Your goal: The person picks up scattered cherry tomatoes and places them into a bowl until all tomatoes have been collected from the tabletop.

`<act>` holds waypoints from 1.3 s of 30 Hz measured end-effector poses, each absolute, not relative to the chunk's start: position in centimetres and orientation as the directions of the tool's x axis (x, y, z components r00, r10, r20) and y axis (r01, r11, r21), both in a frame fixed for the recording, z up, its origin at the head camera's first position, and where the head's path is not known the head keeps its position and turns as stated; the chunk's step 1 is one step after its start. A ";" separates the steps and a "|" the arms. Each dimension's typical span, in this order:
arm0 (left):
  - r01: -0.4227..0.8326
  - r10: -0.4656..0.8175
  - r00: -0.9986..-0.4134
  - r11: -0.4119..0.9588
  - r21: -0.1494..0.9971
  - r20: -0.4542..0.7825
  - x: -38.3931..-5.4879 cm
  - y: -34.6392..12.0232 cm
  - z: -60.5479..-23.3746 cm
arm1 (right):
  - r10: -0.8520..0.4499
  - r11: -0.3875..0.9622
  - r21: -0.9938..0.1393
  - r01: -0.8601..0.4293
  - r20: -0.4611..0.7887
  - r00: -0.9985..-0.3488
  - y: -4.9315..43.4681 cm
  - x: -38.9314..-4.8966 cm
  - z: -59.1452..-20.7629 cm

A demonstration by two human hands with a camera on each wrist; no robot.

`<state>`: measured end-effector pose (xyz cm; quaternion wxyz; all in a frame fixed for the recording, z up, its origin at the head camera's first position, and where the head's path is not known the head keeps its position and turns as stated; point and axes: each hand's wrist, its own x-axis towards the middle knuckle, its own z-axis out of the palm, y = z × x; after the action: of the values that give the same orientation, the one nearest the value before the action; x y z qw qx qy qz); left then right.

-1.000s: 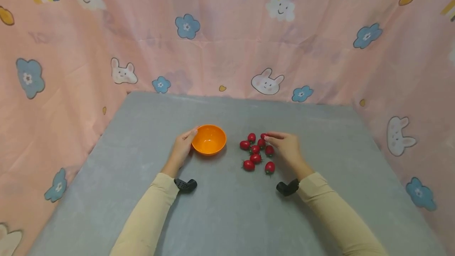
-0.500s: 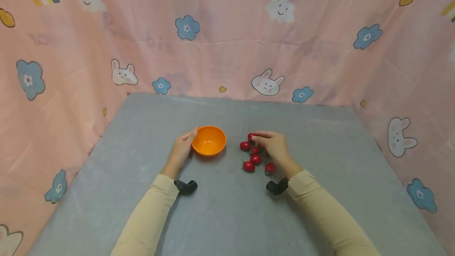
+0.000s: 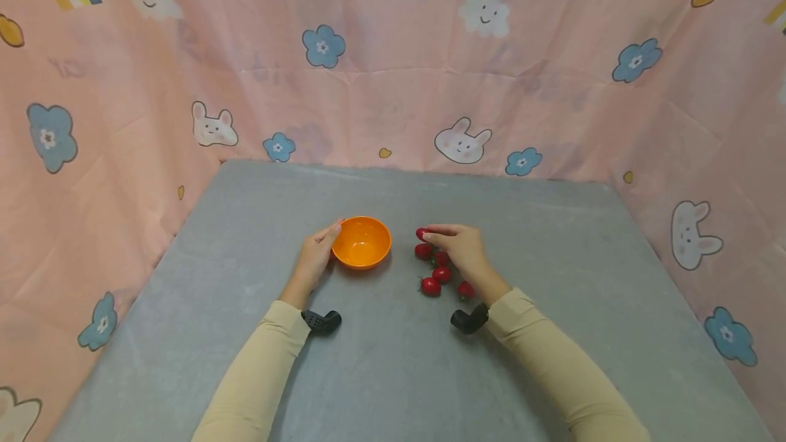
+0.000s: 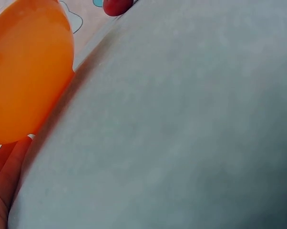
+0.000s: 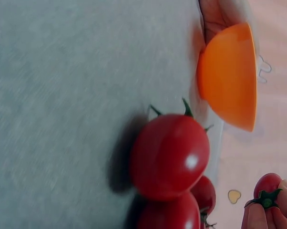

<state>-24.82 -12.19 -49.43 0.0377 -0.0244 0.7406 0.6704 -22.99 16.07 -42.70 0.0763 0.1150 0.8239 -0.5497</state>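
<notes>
An orange bowl (image 3: 361,243) stands on the grey table, its inside bare. My left hand (image 3: 314,258) holds its left side, thumb at the rim; in the left wrist view fingers (image 4: 10,167) touch the bowl's lower outside (image 4: 29,71). Between thumb and fingertips my right hand (image 3: 460,249) pinches a red cherry tomato (image 3: 421,233). The right wrist view shows that tomato (image 5: 267,183) with its green calyx, raised off the table. Below the hand lie several loose cherry tomatoes, among them one (image 3: 430,286) at the front left. The hand may cover others.
One tomato (image 3: 465,290) lies apart, close to the black wrist camera (image 3: 469,319) on the right arm. A pink patterned curtain (image 3: 381,101) hangs around the back and sides of the grey table (image 3: 381,374).
My right hand has moved left toward the bowl over the tomatoes, a cherry tomato now pinched at its fingertips. The left hand and bowl have stayed in place.
</notes>
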 end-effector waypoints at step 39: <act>-0.086 0.019 -0.996 0.091 0.992 -0.088 -24.9 -12.1 -49.4 | -0.006 0.368 -0.905 0.212 -0.231 -0.973 8.6 -24.1 -41.8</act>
<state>-24.94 -12.13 -49.38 0.0387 -0.0226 0.7377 0.6736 -24.09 8.58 -41.75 0.0978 0.0627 0.8211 -0.5589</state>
